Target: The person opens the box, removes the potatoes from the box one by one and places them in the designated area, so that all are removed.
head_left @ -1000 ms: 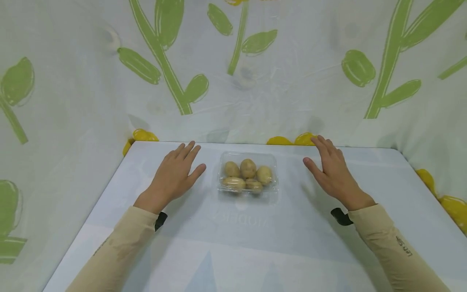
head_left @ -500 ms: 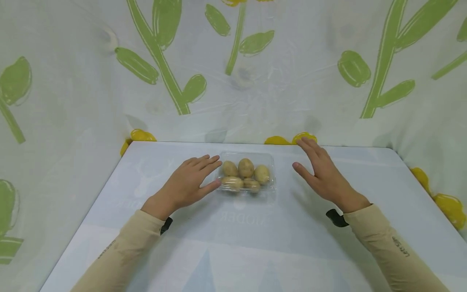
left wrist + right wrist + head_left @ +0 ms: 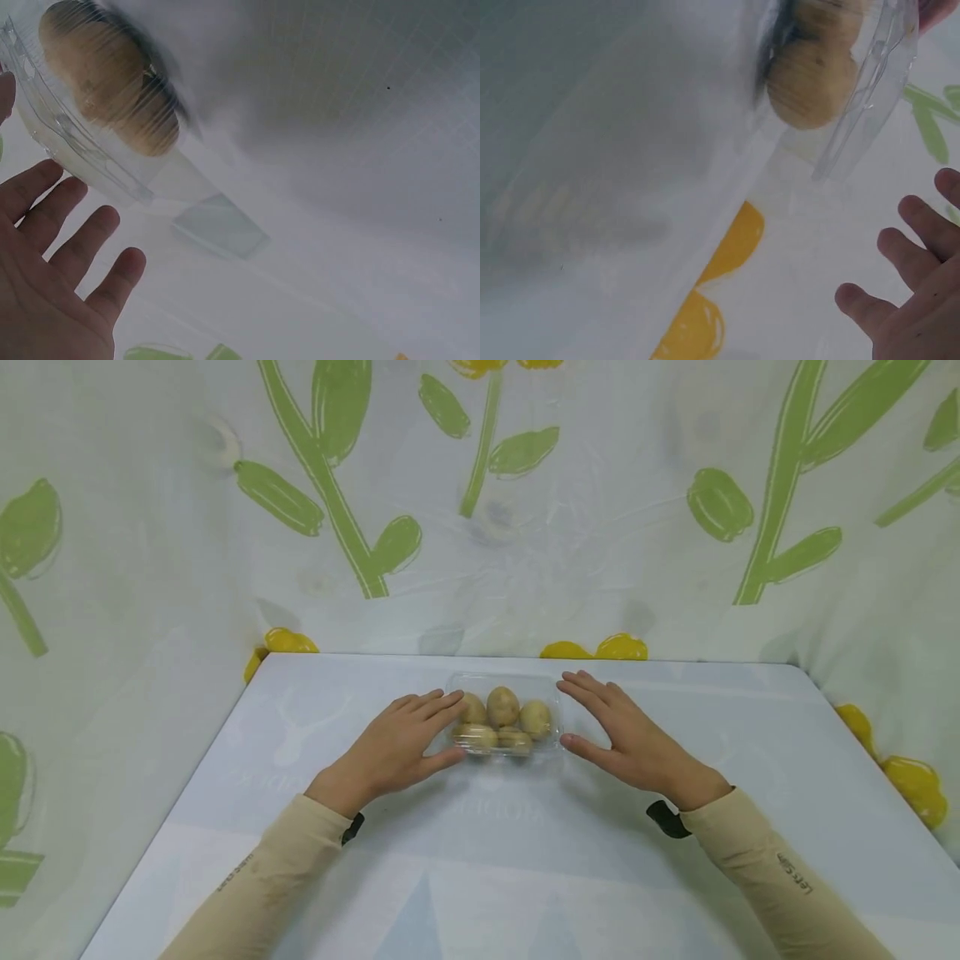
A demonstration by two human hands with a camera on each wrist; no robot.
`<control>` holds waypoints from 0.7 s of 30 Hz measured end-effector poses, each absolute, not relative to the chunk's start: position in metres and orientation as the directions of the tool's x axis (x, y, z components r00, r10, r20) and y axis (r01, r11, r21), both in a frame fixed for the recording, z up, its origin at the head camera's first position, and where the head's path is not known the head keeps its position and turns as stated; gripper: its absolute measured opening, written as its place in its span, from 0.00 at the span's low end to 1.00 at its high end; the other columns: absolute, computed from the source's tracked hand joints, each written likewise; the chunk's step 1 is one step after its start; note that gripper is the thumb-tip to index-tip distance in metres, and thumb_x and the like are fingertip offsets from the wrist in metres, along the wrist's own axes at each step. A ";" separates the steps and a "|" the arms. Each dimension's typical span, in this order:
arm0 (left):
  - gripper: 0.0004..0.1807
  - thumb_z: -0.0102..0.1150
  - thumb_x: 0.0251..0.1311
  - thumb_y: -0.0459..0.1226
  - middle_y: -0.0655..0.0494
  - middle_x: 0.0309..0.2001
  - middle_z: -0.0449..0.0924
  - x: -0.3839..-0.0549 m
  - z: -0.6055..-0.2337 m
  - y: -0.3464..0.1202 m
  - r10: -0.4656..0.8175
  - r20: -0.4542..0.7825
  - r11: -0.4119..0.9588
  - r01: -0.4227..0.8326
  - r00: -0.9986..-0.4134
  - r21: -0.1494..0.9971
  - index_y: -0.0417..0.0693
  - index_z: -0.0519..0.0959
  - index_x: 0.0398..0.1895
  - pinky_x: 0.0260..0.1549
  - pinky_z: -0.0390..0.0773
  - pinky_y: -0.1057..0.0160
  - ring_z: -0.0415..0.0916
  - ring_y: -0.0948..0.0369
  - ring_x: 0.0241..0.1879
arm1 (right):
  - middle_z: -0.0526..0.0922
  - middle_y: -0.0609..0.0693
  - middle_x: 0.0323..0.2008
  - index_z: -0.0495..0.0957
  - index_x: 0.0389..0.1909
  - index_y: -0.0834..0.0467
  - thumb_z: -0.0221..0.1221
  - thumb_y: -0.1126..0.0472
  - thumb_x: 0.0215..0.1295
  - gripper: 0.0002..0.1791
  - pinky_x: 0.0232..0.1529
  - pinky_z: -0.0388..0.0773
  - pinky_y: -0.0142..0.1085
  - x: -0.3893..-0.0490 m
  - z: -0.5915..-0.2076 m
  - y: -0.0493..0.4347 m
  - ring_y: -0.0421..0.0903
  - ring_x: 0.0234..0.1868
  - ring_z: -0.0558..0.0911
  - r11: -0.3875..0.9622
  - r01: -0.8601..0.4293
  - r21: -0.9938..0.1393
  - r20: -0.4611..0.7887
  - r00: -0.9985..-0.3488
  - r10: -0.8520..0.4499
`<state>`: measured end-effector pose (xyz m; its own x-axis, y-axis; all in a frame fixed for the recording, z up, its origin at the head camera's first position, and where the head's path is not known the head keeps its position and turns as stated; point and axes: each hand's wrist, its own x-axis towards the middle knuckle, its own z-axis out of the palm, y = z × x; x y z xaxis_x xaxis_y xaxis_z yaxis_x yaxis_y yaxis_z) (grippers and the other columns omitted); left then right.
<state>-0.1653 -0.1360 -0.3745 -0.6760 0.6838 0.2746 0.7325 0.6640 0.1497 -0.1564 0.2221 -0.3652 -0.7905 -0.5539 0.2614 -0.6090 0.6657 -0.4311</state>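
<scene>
A clear plastic clamshell box [image 3: 540, 683] sits on the table with several pale brown potatoes [image 3: 503, 706] inside. At its left side is my left hand [image 3: 401, 743], fingers extended and thumb apart, the fingertips overlapping the box edge in the head view. My right hand [image 3: 637, 743] faces the box from the right, its fingertips close to that edge. In the left wrist view, fingers [image 3: 97, 232] spread just below the box's rim [image 3: 90, 157]. The right wrist view has spread fingers [image 3: 911, 255] a little apart from the rim [image 3: 862, 97]. Neither hand grips the box.
The white table [image 3: 480, 835] carries faint printed shapes and lettering. Behind it and along both sides hangs a pale curtain [image 3: 600, 552] with green leaves and yellow flowers. The table's back edge [image 3: 375, 653] runs just behind the box.
My left hand has moved right to the box's left side. My right hand has come in leftward to its right side. The box and potatoes have stayed put on the table.
</scene>
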 end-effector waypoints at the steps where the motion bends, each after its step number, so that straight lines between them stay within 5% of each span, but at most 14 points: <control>1: 0.38 0.57 0.70 0.56 0.51 0.74 0.65 -0.166 -0.375 -0.136 0.685 0.275 0.664 0.733 -0.675 0.148 0.45 0.67 0.75 0.69 0.63 0.48 0.64 0.48 0.72 | 0.55 0.44 0.79 0.55 0.80 0.45 0.59 0.43 0.73 0.40 0.77 0.43 0.56 -0.156 -0.366 0.220 0.49 0.80 0.50 0.664 -0.609 -0.433 0.260 -0.790 -0.556; 13: 0.39 0.63 0.67 0.54 0.49 0.74 0.65 -0.168 -0.378 -0.133 0.699 0.290 0.658 0.746 -0.654 0.098 0.45 0.67 0.75 0.68 0.65 0.47 0.66 0.48 0.71 | 0.59 0.50 0.77 0.61 0.77 0.51 0.63 0.44 0.70 0.39 0.77 0.42 0.52 -0.160 -0.376 0.200 0.51 0.79 0.53 0.613 -0.676 -0.409 0.286 -0.733 -0.618; 21: 0.39 0.65 0.65 0.53 0.49 0.73 0.67 -0.170 -0.378 -0.130 0.694 0.298 0.659 0.745 -0.655 0.103 0.44 0.69 0.74 0.67 0.66 0.47 0.67 0.48 0.70 | 0.62 0.52 0.76 0.65 0.74 0.53 0.69 0.46 0.65 0.40 0.75 0.48 0.58 -0.163 -0.384 0.193 0.52 0.79 0.55 0.615 -0.692 -0.378 0.259 -0.716 -0.648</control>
<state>-0.1701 -0.1295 -0.3780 -0.6551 0.6941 0.2984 0.7451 0.6590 0.1031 -0.1627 0.1927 -0.3838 -0.7165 -0.6478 0.2589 -0.6924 0.6148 -0.3776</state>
